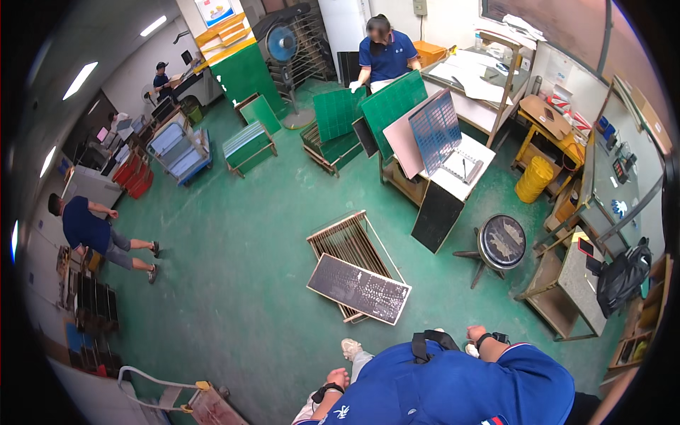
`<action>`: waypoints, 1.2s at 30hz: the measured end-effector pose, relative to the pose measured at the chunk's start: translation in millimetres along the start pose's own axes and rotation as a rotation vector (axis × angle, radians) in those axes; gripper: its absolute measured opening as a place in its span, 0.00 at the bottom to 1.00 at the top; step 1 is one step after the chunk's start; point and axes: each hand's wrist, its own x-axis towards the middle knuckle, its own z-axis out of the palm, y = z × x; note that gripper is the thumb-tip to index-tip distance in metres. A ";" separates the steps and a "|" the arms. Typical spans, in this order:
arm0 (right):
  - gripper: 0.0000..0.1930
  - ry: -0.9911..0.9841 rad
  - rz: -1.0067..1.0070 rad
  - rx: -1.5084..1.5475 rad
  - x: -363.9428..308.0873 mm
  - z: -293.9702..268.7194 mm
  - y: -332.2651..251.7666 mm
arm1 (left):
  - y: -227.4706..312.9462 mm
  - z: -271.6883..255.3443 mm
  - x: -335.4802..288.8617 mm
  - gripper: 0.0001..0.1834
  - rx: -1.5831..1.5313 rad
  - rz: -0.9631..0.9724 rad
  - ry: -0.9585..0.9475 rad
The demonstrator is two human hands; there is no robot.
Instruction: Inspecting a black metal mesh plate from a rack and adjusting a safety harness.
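1. In the head view, the left hand (338,377) is seen at about 6 o'clock, curled into a loose fist with nothing held in it; a dark band is worn at its wrist.
2. The right hand (476,333) is seen at 5 o'clock, likewise closed on nothing, with a black watch at the wrist.
3. One black panel (359,288) is laid flat on the green floor (234,283), toward 12 o'clock from both hands and apart from them.
4. One wooden slatted rack (350,241) is lying partly under that panel.
5. One round black stool (501,242) is placed at 3 o'clock from the panel.
6. Three other people are counted: one in blue (386,53) at 12 o'clock, two at 9 to 10 o'clock.
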 end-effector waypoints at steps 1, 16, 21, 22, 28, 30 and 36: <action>0.06 0.006 0.010 0.010 0.9 0.0 1.2 | 2.2 0.6 -4.4 0.11 -0.001 -0.003 0.000; 0.07 -0.014 0.024 0.011 7.7 -2.0 10.3 | 5.7 -3.6 -19.8 0.11 0.030 -0.024 0.009; 0.06 -0.017 0.028 -0.012 17.9 -2.3 14.8 | 12.8 -2.9 -30.4 0.11 0.067 -0.040 0.009; 0.06 -0.036 0.020 0.014 23.2 -3.1 17.1 | 11.0 -3.0 -29.6 0.11 0.067 -0.042 0.009; 0.07 -0.027 0.016 0.038 14.4 0.3 11.2 | 13.8 -2.5 -27.9 0.12 0.090 -0.025 -0.008; 0.09 -0.021 0.012 0.051 5.7 -0.5 8.4 | 17.1 -1.9 -27.7 0.12 0.065 -0.033 -0.011; 0.07 -0.028 0.026 0.061 7.4 -4.7 9.1 | 25.1 1.3 -32.8 0.11 0.060 -0.046 -0.003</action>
